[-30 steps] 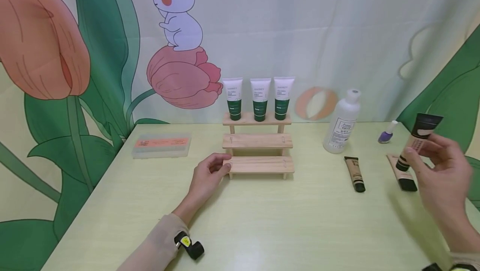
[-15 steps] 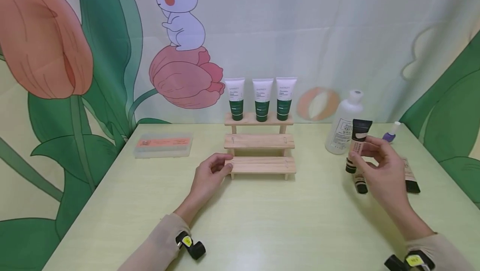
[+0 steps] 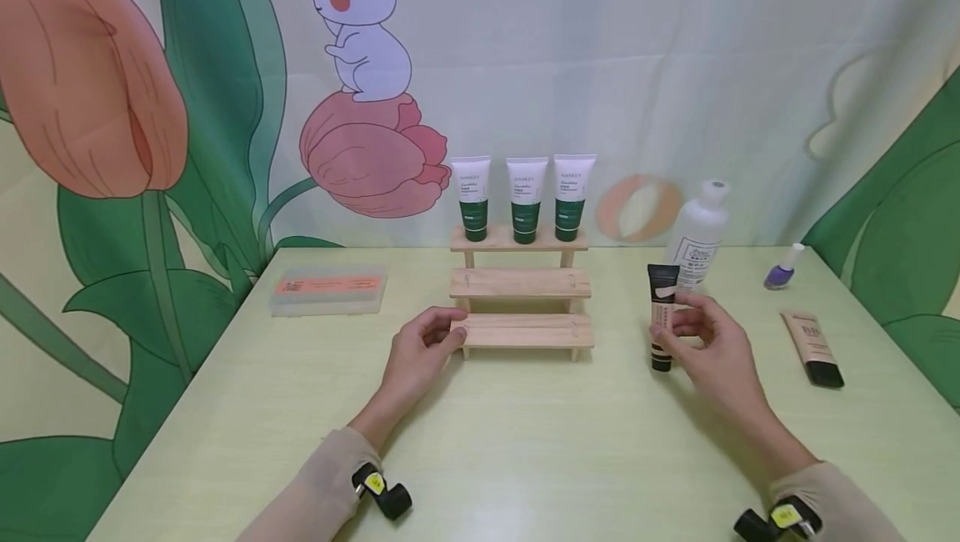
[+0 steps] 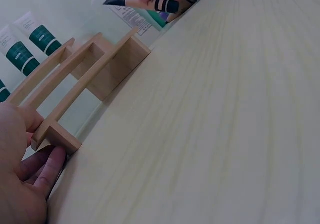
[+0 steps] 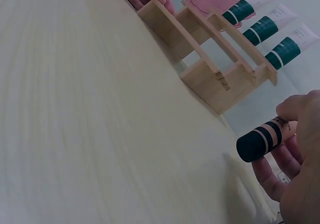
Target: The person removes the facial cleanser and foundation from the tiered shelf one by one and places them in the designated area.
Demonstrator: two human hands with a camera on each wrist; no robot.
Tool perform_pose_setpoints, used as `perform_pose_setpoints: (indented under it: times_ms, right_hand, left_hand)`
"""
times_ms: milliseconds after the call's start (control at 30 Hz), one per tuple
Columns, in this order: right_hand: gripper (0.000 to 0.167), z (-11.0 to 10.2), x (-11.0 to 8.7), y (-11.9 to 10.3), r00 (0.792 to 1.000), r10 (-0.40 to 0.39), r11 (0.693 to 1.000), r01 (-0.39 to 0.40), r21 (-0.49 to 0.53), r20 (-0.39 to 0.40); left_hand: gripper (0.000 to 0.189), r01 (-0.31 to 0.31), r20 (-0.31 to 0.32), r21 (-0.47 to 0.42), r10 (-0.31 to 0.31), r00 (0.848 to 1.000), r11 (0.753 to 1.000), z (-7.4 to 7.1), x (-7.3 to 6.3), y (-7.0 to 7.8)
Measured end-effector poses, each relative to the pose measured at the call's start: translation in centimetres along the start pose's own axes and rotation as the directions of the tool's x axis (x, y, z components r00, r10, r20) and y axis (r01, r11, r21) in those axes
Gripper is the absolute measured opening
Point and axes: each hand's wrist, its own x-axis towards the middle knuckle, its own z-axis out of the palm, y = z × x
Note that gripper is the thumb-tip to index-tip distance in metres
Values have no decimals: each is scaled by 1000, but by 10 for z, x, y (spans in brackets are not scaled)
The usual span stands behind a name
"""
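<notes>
My left hand (image 3: 420, 350) holds the left end of the lowest step of a three-step wooden display rack (image 3: 525, 333), its thumb on top and fingers underneath in the left wrist view. Right of the rack, my right hand (image 3: 716, 354) pinches a small black-and-beige cosmetic tube (image 3: 662, 314) between thumb and fingers. The tube is upright, its black cap (image 5: 251, 146) downward. Three white-and-green cream tubes (image 3: 525, 200) stand in a row on the rack's top step; the two lower steps bear nothing.
Behind the right hand stands a white bottle (image 3: 697, 233). A beige BB cream tube (image 3: 813, 350) lies at the right, below a purple nail polish bottle (image 3: 780, 273). A flat translucent case (image 3: 328, 290) lies left of the rack. A printed curtain (image 3: 525, 67) hangs behind the table.
My right hand has carried the small tube leftward from the table's right side towards the rack, passing in front of another tan tube, now hidden. My left hand keeps its hold on the rack.
</notes>
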Motion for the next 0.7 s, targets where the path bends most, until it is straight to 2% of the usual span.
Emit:
perform_pose_setpoints:
  times_ms: [167,267,700]
  right_hand:
    - [62,6,0,0,995,91,995,-88,-54,50]
    - [62,10,1,2,991,119,989,-112,-92,64]
    - [51,20,6,5,992,110,971,-95,-220,55]
  left_hand:
    - [19,6,2,1,-6,1000,1000,0,0,1]
    - [20,6,3,1,-6,1000,1000,0,0,0]
    - [19,5,1,-1,-5,1000,1000,0,0,0]
